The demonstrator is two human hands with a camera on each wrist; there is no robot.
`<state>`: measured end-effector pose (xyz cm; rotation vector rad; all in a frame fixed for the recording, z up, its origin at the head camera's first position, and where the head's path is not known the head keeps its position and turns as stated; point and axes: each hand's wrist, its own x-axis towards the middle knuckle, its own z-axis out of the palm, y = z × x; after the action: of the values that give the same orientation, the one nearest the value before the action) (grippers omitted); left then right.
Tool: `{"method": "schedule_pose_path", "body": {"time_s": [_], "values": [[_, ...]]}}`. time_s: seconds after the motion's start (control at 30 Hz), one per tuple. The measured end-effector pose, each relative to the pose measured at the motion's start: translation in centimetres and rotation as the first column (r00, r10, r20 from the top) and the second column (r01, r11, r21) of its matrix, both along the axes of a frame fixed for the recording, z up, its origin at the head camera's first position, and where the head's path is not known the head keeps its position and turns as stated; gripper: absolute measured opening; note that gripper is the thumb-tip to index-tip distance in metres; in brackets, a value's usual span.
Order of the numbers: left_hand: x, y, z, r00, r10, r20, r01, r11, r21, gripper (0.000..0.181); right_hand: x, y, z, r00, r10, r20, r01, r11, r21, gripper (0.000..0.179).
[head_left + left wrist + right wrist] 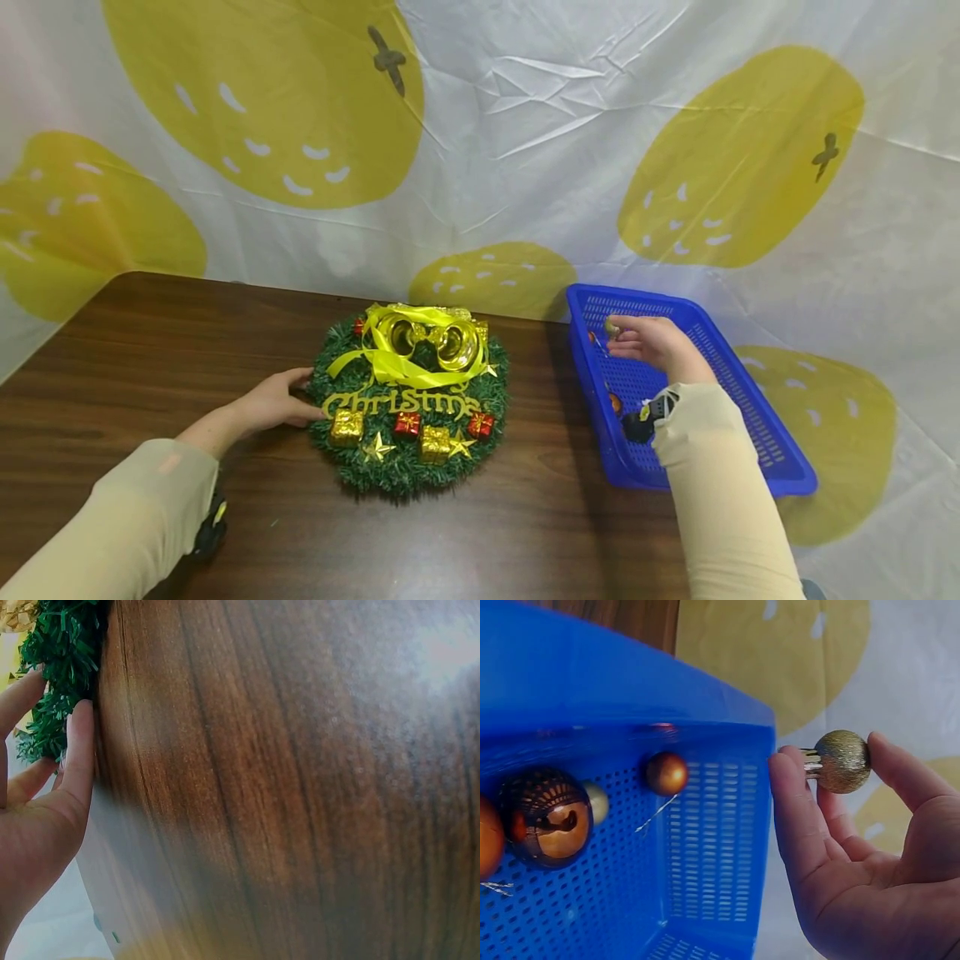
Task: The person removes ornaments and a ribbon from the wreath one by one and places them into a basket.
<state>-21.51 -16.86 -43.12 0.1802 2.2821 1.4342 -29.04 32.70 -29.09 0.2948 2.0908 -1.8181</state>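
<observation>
A green Christmas wreath (408, 481) lies on the table, decorated with gold and red gift boxes, gold stars, bells, yellow ribbon and gold lettering. My left hand (272, 402) rests at its left edge; in the left wrist view the fairly straight fingers (79, 754) touch the green tinsel (61, 645). Over the blue basket (637, 478), my right hand (657, 343) pinches a small gold bauble (843, 761) between thumb and fingertips. The bauble's metallic cap points toward the fingers in the right wrist view.
Inside the basket are a copper bauble (667, 773), a large shiny brown bauble (555, 821) and a pale one (596, 802), partly hidden. A white cloth with yellow shapes (480, 150) hangs behind the dark wooden table (187, 333).
</observation>
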Motion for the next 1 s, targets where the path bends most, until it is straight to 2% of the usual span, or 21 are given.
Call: {"method": "schedule_pose_path", "body": {"time_s": [0.2,0.4,0.63,1.0], "values": [[0.0,0.0,0.0,1.000,-0.004,-0.003,0.004,1.000,-0.004,0.093,0.0,0.4,-0.5,0.999,-0.022,0.047,0.022,1.000,-0.010,0.008],[-0.1,0.0,-0.1,1.000,-0.004,-0.005,0.004,1.000,-0.013,0.093,0.1,0.6,-0.9,0.999,-0.010,0.048,0.009,1.000,0.021,0.009],[-0.1,0.0,-0.2,1.000,0.000,-0.007,0.000,1.000,-0.015,0.093,0.4,0.6,-1.1,0.996,-0.059,0.072,0.056,0.997,0.046,0.009],[-0.2,-0.1,-0.3,1.000,0.006,-0.006,-0.006,1.000,-0.006,0.093,0.7,0.5,-1.1,0.992,-0.092,0.090,0.082,0.991,0.107,0.009]]}}
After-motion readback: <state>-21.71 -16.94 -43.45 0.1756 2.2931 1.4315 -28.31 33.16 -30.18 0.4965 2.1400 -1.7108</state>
